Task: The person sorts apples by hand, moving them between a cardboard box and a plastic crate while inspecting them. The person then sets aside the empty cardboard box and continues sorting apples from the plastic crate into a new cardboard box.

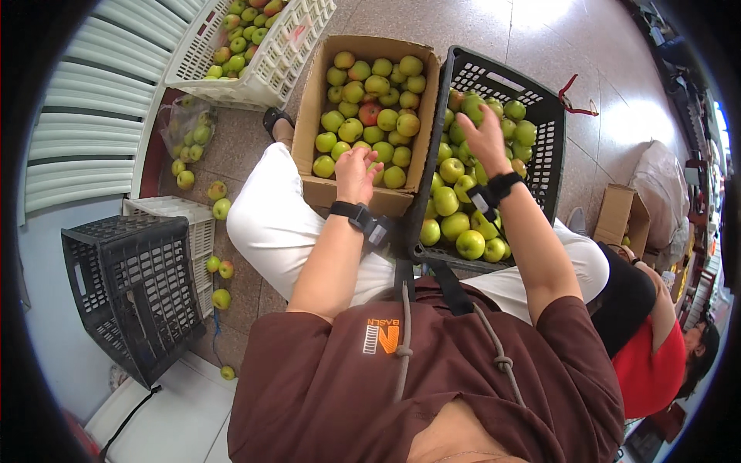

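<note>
My left hand (356, 176) is at the near edge of a cardboard box (309, 116), its fingers curled round a green apple (379, 157) that shows only in part. Yellow-green apples, one of them red (369, 114), lie in rows in this box. To its right, my right hand (486, 143) is over a black plastic crate (546, 147) of green apples (455, 224). Thumb and fingers are spread there beside an apple (472, 108) near the far end; nothing is seen gripped in them.
A white crate of apples (289, 54) stands at the far left, near a plastic bag of apples (197, 135). Loose apples (220, 208) lie on the floor by a tipped black crate (143, 285). A person in red (652, 363) sits at right, near a small carton (617, 212).
</note>
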### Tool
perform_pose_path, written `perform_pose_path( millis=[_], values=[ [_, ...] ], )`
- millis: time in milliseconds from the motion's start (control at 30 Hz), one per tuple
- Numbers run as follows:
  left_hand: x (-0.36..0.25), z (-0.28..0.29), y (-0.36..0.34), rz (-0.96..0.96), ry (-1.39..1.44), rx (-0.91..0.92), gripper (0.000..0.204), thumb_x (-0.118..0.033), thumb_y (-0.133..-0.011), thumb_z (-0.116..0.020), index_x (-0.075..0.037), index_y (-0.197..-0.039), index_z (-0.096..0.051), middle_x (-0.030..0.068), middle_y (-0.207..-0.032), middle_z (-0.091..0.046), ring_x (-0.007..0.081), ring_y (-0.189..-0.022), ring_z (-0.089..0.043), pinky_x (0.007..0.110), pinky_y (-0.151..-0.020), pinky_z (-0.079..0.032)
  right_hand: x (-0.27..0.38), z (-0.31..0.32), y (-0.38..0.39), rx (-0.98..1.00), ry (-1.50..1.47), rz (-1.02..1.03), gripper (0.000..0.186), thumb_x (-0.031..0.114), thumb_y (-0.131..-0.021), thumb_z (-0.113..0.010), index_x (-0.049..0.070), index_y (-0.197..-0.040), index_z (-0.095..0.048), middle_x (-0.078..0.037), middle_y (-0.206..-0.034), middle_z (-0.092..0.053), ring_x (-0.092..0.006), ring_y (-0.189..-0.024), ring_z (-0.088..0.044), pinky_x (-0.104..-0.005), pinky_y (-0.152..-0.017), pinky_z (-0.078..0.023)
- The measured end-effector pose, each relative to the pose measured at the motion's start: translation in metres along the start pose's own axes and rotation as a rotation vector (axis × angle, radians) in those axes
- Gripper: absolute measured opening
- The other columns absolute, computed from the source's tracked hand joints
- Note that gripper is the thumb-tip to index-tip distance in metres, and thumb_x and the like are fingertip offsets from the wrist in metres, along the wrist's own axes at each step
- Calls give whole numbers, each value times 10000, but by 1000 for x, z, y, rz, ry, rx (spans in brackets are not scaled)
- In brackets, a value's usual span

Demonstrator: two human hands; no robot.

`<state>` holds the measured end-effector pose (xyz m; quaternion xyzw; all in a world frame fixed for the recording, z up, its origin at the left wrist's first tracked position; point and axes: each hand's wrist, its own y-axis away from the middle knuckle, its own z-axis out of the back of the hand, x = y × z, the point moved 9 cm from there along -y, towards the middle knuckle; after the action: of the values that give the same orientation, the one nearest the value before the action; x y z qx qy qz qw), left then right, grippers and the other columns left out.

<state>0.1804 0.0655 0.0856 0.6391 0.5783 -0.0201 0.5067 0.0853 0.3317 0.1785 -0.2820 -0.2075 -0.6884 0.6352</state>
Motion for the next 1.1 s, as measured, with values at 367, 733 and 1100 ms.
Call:
perform_pose_path(
  millis=[367,733,1100],
  values=[
    [-97,-52,-101,-620,-1067,131,383,-188,-678,-722,-1,-989,-596,90,-892,-601,186,-764,-578,278,-663,-485,-6,-93,-14,76,-61,-507,384,120,-780,-520,-58,-1094,-388,-304,-998,-563,-428,-958,-550,-442,-814,-443],
    [77,-101,-168,-105,-1818,381,611,-290,-622,-747,-245,-1192,-532,124,-1360,-268,393,-1310,-154,591,-953,-331,-11,-81,-16,-4,5,-339,372,66,-774,-561,-38,-1085,-386,-245,-912,-590,-388,-836,-590,-414,-747,-452],
    [87,-94,-182,44,-1888,462,829,-409,-542,-780,-147,-1256,-451,127,-1326,-318,353,-1271,-192,609,-893,-344,-9,-88,-18,20,44,-309,387,74,-768,-573,-37,-1088,-386,-170,-847,-568,-339,-790,-569,-402,-740,-445]
  ],
)
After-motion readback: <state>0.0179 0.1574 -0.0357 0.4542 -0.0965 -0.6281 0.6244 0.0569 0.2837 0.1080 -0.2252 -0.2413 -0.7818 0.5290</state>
